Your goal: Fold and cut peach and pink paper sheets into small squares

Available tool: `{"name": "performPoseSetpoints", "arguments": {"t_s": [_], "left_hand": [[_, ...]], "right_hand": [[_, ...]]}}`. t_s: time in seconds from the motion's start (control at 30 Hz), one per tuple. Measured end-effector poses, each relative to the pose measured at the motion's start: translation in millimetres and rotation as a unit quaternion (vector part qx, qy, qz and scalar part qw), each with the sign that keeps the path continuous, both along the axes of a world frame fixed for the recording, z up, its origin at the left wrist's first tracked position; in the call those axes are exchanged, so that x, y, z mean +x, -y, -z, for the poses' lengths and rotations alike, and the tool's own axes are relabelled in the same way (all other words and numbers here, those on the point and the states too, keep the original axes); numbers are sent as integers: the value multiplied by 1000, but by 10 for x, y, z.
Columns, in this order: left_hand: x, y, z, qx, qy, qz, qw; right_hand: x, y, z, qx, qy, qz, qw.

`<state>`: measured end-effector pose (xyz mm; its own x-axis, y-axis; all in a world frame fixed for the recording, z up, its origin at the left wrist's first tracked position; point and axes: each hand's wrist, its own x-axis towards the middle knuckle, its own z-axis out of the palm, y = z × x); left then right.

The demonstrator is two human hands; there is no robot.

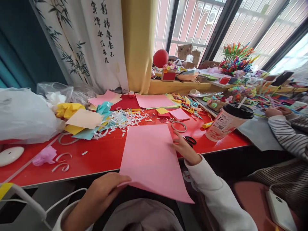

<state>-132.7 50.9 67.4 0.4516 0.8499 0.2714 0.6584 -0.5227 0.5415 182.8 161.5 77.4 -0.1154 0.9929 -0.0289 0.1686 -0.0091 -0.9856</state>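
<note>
A sheet of pink paper point(150, 154) lies partly on the red table, its near end sticking out past the front edge and bending. My left hand point(106, 187) pinches its near left corner, thumb on top. At the right edge of the sheet is my right hand point(185, 148), fingers stretched and apart, the fingertips touching or just beside the paper. Close to that hand are black-handled scissors point(190, 140), partly hidden, and a pale ring point(179, 126).
White paper shreds point(130, 118), coloured sheets and a plastic bag point(26, 115) fill the left and back of the red table point(96, 157). A lidded drink cup point(226, 123) stands at right. Beyond it a co-worker's striped sleeve point(286, 131) shows. A phone point(281, 208) lies lower right.
</note>
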Motion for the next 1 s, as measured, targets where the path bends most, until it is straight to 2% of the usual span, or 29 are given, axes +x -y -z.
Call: {"name": "performPoseSetpoints", "arguments": {"t_s": [0.07,0.1,0.17,0.2,0.23,0.3,0.37,0.4,0.43,0.53,0.63,0.7,0.8,0.87,0.9,1.0], "left_hand": [[29,-113,-46,-88,56,-77,992],[58,-186,-69,-122,80,-116,982],[125,-360,-107,-162,113,-173,965],[160,-456,-123,-168,122,-188,960],[193,-555,-136,-168,126,-198,957],[253,-751,-157,-162,124,-212,956],[306,-921,-171,-157,122,-225,954],[330,-987,-173,-153,124,-234,952],[352,-1037,-171,-147,125,-246,950],[400,-1070,-125,-116,144,-285,940],[422,-954,-28,-19,156,-301,940],[433,-842,30,102,115,-274,949],[463,-704,61,239,0,-139,961],[496,-664,55,271,-63,-53,959],[514,-659,51,279,-85,-30,956],[558,-689,60,286,-119,-17,951]], "right_hand": [[53,148,-20,89,15,95,991],[71,262,-34,161,18,149,975],[65,539,-55,318,49,246,914],[36,678,-53,373,67,268,886],[-10,801,-39,414,105,257,867],[-141,957,18,459,235,132,846],[-288,976,99,465,348,-3,814],[-354,942,139,457,386,-41,801],[-410,891,176,446,414,-58,792],[-500,711,256,416,459,-54,783],[-503,584,291,408,480,-51,775],[-495,527,296,415,490,-48,765],[-489,443,277,423,503,-53,751],[-488,377,255,416,510,-63,750],[-487,343,245,411,513,-67,751],[-481,251,228,405,517,-71,751]]}}
